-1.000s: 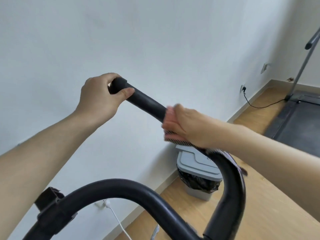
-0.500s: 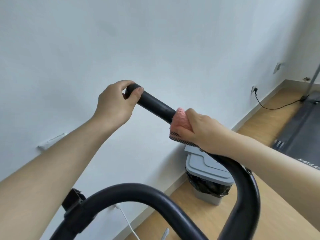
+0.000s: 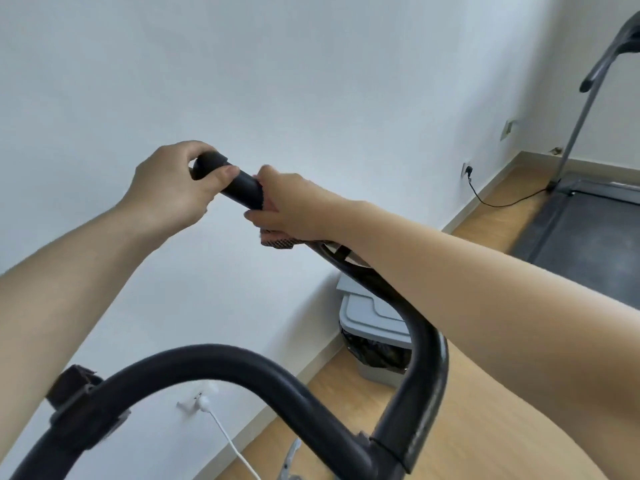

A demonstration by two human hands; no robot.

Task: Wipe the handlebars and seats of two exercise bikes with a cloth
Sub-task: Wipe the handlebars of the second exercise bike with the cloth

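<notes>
Wiping one bike's handlebar grip, cloth near its far tip.

Nearest, the black handlebar (image 3: 242,365) loops across; farther up its right bar, the right hand (image 3: 287,206) wraps a cloth (image 3: 282,241) around the grip, just beside the left hand (image 3: 173,190) clutching the end. Judging by this, the seats and second bike, both unseen, remain.

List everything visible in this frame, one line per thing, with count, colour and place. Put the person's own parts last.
handlebar: 1, black, curving from bottom centre up to the hands
cloth: 1, pink, dotted edge, wrapped on the bar under the right hand
bin: 1, grey, black liner, by the wall
treadmill: 1, dark grey, right
wall sockets: 2, white, right wall
white cable: 1, bottom centre
left hand: grips the bar's end
right hand: grips the cloth
</notes>
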